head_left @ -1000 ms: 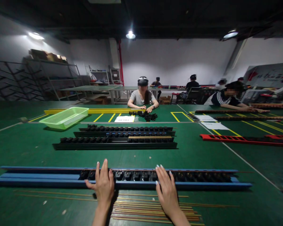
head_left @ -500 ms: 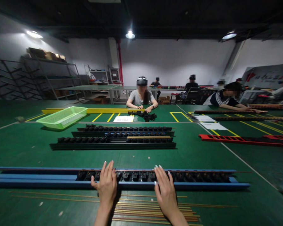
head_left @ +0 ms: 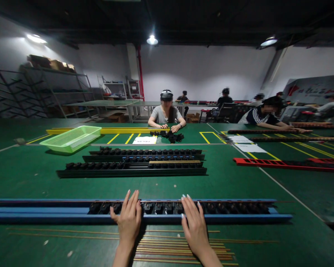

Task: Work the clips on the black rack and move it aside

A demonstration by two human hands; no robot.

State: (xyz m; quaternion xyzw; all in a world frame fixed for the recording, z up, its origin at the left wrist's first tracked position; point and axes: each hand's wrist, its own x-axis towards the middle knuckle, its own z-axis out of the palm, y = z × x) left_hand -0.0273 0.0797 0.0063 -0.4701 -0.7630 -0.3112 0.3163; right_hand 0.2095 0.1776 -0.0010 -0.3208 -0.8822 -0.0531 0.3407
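A long blue channel rail [head_left: 44,215] lies across the table in front of me, with a row of black socket-like modules [head_left: 158,208] in its middle and right part. Along the far side of the rail runs a thin copper-coloured rod [head_left: 58,201]. My left hand [head_left: 128,217] rests over the modules, its fingers stretched toward the far edge. Farther right, my right hand [head_left: 195,220] lies on the rail the same way, fingers extended. Both palms cover part of the modules. Several thin brass rods [head_left: 180,249] lie on the table nearer me, partly under my forearms.
Beyond the blue rail stand dark rails [head_left: 130,172] filled with black modules. A green basket [head_left: 72,139] is at the left, a yellow rail [head_left: 114,131] behind it. Red rails [head_left: 267,163] lie at the right. A co-worker [head_left: 167,115] sits opposite beside black parts [head_left: 174,137].
My left hand has slid slightly to the right along the rail. My right hand stays in nearly the same place. The whole view has shifted a little.
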